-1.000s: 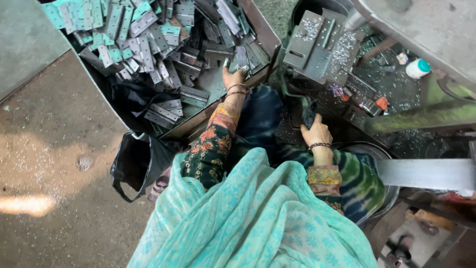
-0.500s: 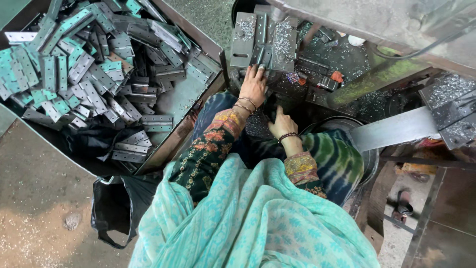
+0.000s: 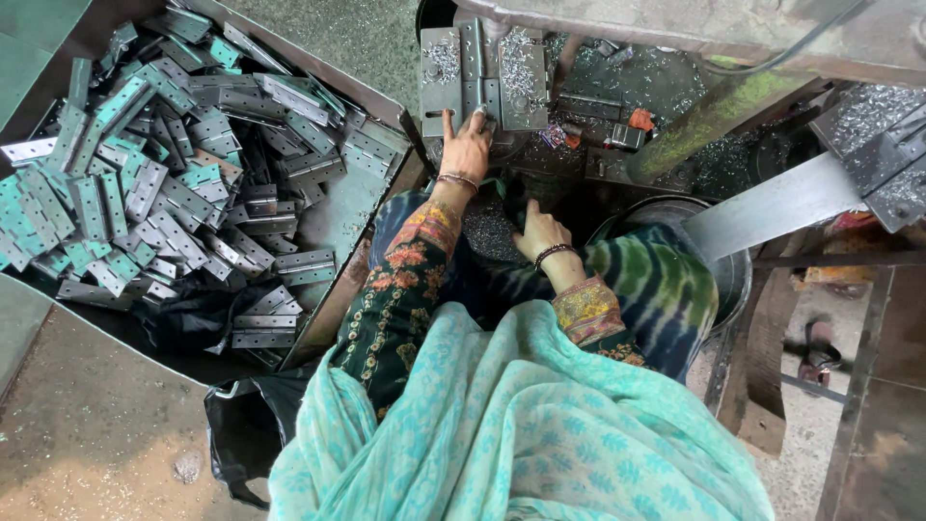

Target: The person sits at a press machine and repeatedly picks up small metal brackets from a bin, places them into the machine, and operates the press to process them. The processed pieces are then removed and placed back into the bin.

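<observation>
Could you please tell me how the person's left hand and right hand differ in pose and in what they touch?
The left hand is stretched forward onto the machine's metal plates; the right hand stays drawn back on the lap. The left fingers spread flat; the right ones curl. Both wrists wear bangles.

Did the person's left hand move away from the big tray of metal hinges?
Yes. The left hand left the edge of the hinge tray and moved rightward, and now touches the metal plates on the machine bed.

Left hand point(image 3: 467, 151) touches plate point(image 3: 482, 72) (shavings-strewn).
</observation>
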